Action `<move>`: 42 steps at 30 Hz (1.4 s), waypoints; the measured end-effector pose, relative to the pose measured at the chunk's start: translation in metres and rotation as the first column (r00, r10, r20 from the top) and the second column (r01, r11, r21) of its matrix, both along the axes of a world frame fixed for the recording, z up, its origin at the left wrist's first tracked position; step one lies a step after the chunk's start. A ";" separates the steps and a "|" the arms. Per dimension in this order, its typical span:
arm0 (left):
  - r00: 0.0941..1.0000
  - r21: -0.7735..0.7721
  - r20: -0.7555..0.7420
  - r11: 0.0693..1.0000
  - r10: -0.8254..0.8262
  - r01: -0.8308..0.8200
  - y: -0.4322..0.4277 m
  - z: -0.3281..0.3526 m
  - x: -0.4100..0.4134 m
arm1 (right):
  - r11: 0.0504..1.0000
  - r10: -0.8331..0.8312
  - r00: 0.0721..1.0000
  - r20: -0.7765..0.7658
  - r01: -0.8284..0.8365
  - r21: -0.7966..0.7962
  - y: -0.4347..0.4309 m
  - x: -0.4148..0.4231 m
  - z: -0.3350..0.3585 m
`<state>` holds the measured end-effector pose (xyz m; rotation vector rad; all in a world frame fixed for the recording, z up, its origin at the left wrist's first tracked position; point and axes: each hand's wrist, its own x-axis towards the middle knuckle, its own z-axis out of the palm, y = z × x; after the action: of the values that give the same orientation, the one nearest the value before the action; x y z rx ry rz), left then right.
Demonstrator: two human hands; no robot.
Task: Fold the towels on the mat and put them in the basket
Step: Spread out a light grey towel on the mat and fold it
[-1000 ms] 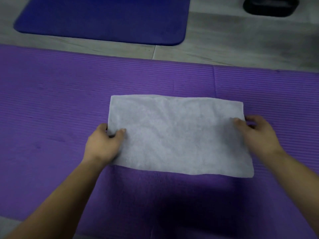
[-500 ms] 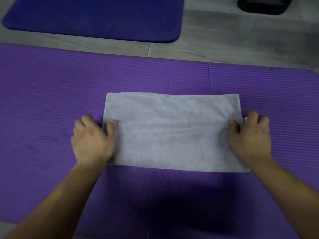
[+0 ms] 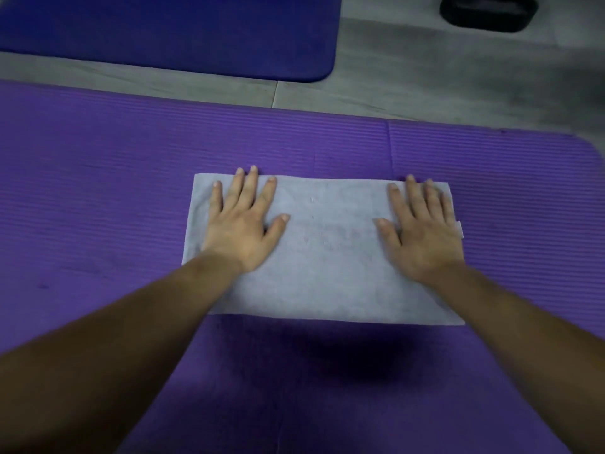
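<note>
Half a second ago both hands sat at the towel's short ends, thumbs over its edges; now they have slid onto the cloth. The left hand [image 3: 244, 224] lies flat on the left part of the towel [image 3: 330, 257], fingers straight and spread, tips at its far edge. The towel is a flat rectangle on the purple mat [image 3: 98, 191], under both palms and spanning between them. The right hand [image 3: 422, 231] presses its right part likewise, fingers straight, gripping nothing. I judge the fold is being smoothed, with another fold and the basket to come. Far beyond the towel's right end sits a dark container [image 3: 487, 11], perhaps the basket.
</note>
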<state>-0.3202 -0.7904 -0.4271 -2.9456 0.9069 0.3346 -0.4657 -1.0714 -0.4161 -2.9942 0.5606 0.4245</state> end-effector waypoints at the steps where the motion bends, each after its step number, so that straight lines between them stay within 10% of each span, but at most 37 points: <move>1: 1.000 -0.008 -0.004 1.000 -0.004 0.004 0.002 0.000 0.006 | 0.999 -0.046 0.999 -0.009 0.046 0.008 -0.008 -0.006 0.002; 5: 0.999 -0.072 0.038 0.997 -0.004 0.007 0.002 0.011 0.011 | 0.993 -0.111 0.992 0.055 0.113 -0.035 0.012 -0.013 0.010; 11: 0.982 -0.140 0.012 0.973 -0.186 0.186 0.015 0.003 -0.090 | 0.948 0.304 0.947 0.109 -0.311 0.064 0.073 -0.048 -0.009; 17: 0.984 -0.050 0.012 0.983 -0.177 0.177 0.077 0.001 -0.078 | 0.963 0.238 0.965 0.106 -0.249 0.102 0.028 -0.078 -0.003; 23: 0.936 -0.333 -0.054 0.890 -0.347 0.311 0.090 0.010 -0.091 | 0.861 0.216 0.845 0.490 -0.402 0.312 0.050 -0.093 0.009; 42: 0.933 -0.567 -0.293 0.824 -0.211 0.008 0.087 0.013 -0.094 | 0.796 -0.081 0.937 0.339 -0.144 0.588 0.062 -0.103 0.007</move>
<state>-0.4139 -0.7034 -0.4138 -3.3946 1.4373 0.7104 -0.5689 -1.0095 -0.4088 -2.3670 0.2646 0.0397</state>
